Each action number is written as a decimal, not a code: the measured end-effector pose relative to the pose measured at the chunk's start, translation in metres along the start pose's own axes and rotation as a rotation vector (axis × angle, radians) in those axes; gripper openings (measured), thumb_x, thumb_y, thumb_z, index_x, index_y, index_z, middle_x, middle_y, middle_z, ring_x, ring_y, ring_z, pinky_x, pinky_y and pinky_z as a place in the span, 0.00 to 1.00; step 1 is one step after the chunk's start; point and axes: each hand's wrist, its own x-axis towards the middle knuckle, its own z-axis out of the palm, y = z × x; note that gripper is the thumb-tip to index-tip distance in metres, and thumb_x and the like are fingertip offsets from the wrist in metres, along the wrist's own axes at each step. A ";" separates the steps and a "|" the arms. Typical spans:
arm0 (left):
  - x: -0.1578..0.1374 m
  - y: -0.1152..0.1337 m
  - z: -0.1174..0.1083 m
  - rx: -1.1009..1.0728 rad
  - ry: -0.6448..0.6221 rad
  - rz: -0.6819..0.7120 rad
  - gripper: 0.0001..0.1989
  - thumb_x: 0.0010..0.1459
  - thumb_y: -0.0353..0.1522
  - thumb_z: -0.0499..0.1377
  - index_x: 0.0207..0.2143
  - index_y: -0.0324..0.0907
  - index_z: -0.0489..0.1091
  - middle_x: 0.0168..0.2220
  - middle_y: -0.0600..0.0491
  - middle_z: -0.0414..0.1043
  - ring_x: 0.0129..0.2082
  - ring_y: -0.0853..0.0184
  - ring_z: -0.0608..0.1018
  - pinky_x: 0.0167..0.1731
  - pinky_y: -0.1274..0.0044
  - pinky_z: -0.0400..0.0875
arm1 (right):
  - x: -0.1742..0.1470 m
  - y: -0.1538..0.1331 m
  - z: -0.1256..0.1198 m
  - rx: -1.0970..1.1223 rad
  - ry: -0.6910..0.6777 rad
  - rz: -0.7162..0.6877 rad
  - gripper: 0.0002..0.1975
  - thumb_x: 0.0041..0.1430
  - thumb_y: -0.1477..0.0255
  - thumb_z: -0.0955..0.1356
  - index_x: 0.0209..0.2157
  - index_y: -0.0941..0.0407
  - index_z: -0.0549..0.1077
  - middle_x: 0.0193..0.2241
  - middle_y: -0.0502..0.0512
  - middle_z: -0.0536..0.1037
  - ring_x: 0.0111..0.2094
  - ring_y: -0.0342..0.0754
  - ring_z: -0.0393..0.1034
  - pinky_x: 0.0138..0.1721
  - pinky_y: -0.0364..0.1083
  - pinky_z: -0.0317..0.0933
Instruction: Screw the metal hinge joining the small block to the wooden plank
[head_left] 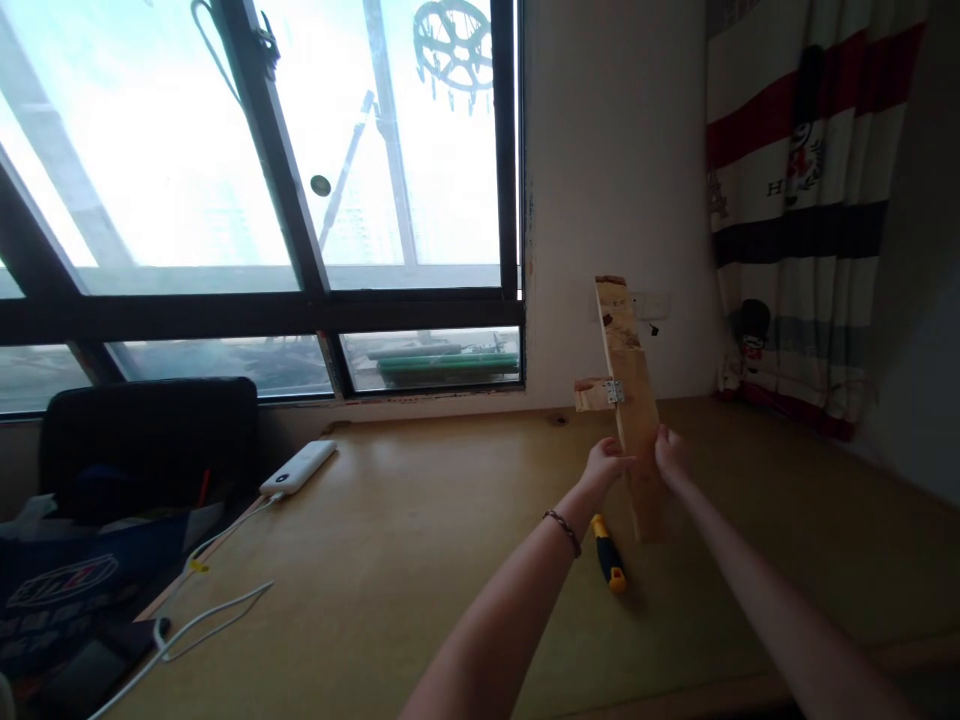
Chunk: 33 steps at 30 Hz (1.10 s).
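A long wooden board (628, 370) stands nearly upright over the table, tilted a little to the left at its top. My left hand (604, 464) grips its left edge in the lower half, and my right hand (673, 455) is closed on the right edge at about the same height. From the board's left side juts a short wood piece (592, 394), joined to it by a metal hinge (615, 391). Below my left hand a yellow and dark blue screwdriver handle (608, 556) lies on the table, its far end partly hidden by my wrist.
The wooden table (405, 540) reaches to the wall and window. A white power bank (299, 468) with a white cable (225, 605) lies along its left edge. A black chair (146, 440) with bags stands beyond that edge. At the right hangs a striped curtain (806, 230).
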 end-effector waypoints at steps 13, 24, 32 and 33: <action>0.020 -0.011 -0.018 -0.042 -0.184 -0.002 0.29 0.37 0.28 0.63 0.47 0.39 0.67 0.50 0.46 0.66 0.53 0.58 0.64 0.51 0.70 0.56 | 0.041 0.014 0.040 -0.063 -0.041 0.026 0.26 0.58 0.63 0.51 0.32 0.64 0.74 0.30 0.68 0.75 0.31 0.53 0.69 0.28 0.45 0.53; 0.012 -0.015 -0.039 0.084 -0.243 0.099 0.29 0.38 0.29 0.64 0.47 0.38 0.67 0.52 0.46 0.64 0.54 0.58 0.65 0.54 0.69 0.55 | 0.051 0.028 0.050 -0.073 -0.081 0.013 0.23 0.57 0.66 0.53 0.32 0.65 0.73 0.30 0.66 0.75 0.29 0.52 0.67 0.27 0.45 0.53; -0.022 0.001 -0.105 0.103 -0.112 0.197 0.24 0.41 0.29 0.62 0.45 0.42 0.70 0.52 0.47 0.66 0.54 0.58 0.65 0.54 0.66 0.56 | 0.045 0.028 0.045 -0.087 -0.073 0.006 0.24 0.57 0.65 0.52 0.30 0.65 0.72 0.28 0.66 0.74 0.28 0.53 0.67 0.27 0.46 0.53; -0.029 0.003 -0.119 0.115 -0.088 0.209 0.23 0.41 0.29 0.62 0.44 0.42 0.70 0.51 0.47 0.67 0.53 0.59 0.65 0.54 0.66 0.55 | 0.044 0.028 0.045 -0.091 -0.070 0.006 0.24 0.57 0.65 0.52 0.30 0.65 0.72 0.28 0.66 0.74 0.28 0.53 0.67 0.27 0.46 0.53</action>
